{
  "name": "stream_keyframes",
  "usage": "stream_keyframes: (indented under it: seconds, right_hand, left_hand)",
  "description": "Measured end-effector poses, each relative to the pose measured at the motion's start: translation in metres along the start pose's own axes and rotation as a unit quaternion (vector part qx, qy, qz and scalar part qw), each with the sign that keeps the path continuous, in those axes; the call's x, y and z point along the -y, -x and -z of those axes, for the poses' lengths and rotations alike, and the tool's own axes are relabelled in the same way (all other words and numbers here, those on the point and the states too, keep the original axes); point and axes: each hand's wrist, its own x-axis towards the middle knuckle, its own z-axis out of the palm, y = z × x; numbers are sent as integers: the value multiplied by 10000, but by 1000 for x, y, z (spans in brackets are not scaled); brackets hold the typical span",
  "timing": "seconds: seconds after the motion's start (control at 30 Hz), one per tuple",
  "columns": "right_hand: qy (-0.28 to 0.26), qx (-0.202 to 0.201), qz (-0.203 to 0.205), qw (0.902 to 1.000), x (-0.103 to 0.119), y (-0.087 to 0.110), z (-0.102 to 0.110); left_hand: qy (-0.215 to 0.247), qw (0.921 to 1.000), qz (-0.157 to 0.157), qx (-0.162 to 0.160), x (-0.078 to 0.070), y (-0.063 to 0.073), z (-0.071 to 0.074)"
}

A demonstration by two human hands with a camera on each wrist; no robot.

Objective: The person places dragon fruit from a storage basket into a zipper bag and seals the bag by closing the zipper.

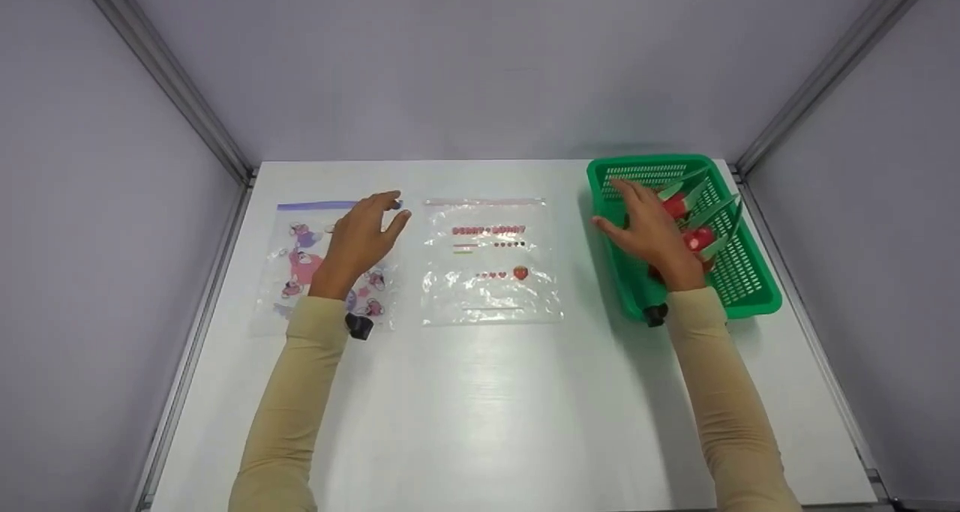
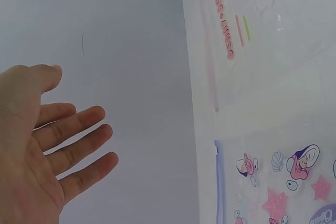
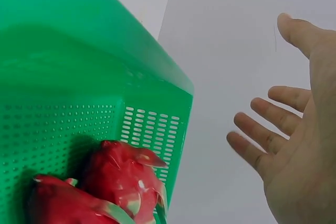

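My left hand (image 1: 364,235) hovers over a clear zip bag (image 1: 270,272) with a purple zip strip and pink cartoon prints, its fingers relaxed around nothing. In the left wrist view the palm and spread fingers (image 2: 84,177) show beside the bags. My right hand (image 1: 651,231) is above a green plastic basket (image 1: 766,302), fingers loosely extended and holding nothing. Inside the basket lie red dragon fruits (image 3: 123,177) with green leafy tips, partly hidden by the hand in the head view. Between the hands, a second clear zip bag (image 1: 491,294) with a pink strip and red lettering lies flat.
Everything sits on a white table (image 1: 480,414). A pale back wall (image 1: 450,70) rises behind it, with side panels and metal frame posts (image 1: 169,70) at both sides. The basket's raised walls stand at the table's right.
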Motion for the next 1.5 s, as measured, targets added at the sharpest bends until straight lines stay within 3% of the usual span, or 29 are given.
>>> stream_keyframes:
  seconds: [0.5,0.83,1.5]
  right_hand:
    - [-511,-102,210,9984,11,-1,-20]
    - [-839,-54,-65,9964,16,0,-32]
    - [-1049,-126,-38,9944,27,2,-53]
  left_hand:
    - [421,9985,-166,-321,2,2,-12]
    - [542,9983,-97,-209,3,0,-21]
    - [962,9953,78,-75,6,-2,-39]
